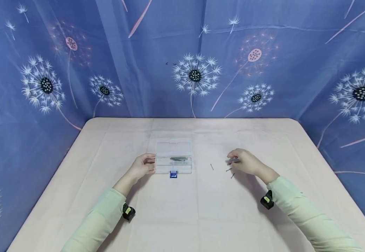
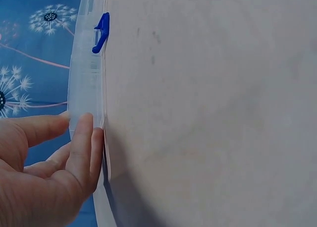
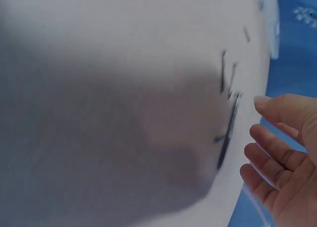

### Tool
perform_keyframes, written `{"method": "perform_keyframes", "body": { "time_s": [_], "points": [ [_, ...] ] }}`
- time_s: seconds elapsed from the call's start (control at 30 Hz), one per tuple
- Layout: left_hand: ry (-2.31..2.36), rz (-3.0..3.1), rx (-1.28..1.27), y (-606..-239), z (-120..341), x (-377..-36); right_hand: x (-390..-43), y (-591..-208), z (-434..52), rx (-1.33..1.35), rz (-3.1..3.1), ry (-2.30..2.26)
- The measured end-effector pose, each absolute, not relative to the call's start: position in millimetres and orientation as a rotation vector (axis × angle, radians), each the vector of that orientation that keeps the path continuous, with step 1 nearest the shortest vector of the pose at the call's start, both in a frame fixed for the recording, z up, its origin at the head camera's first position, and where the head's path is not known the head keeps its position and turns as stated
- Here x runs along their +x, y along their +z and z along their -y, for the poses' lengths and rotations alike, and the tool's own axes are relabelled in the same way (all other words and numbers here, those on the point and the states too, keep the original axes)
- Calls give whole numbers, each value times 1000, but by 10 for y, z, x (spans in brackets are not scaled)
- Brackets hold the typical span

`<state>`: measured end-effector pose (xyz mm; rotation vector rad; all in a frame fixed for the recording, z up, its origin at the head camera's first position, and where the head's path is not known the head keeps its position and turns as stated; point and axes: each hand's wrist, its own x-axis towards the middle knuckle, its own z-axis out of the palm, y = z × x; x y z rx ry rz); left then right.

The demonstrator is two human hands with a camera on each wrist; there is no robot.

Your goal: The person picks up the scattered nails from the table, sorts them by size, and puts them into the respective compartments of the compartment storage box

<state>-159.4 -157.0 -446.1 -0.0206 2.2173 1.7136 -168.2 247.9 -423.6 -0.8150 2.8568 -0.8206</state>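
A clear plastic box (image 1: 173,156) with a blue latch (image 1: 173,174) lies open at the table's middle, with thin dark nails (image 1: 178,159) inside. My left hand (image 1: 143,165) rests at its left end. In the left wrist view, straight fingers (image 2: 85,138) and the thumb touch the end of the box (image 2: 86,73). My right hand (image 1: 244,161) hovers to the right over loose nails (image 1: 229,169) on the cloth. In the right wrist view its fingers (image 3: 270,145) are relaxed beside the nails (image 3: 228,135) and nothing shows between them.
A pale pink cloth covers the table (image 1: 182,217). One stray nail (image 1: 212,167) lies between the box and my right hand. A blue dandelion-print curtain (image 1: 195,73) closes off the back and both sides.
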Motion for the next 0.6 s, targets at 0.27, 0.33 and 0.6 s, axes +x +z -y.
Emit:
{"method": "perform_keyframes", "body": {
  "time_s": [0.27, 0.33, 0.6],
  "points": [
    [1729, -2208, -22, -4472, 1558, -1591, -1793, -4361, -2607, -827, -2869, -754],
    [1730, -2208, -29, -4479, 1557, -1594, -1807, -4373, -2610, -836, -2872, -726],
    [1714, -2232, -34, -4480, 1557, -1598, -1839, -4304, -2538, -957, -2881, -425]
  ]
}}
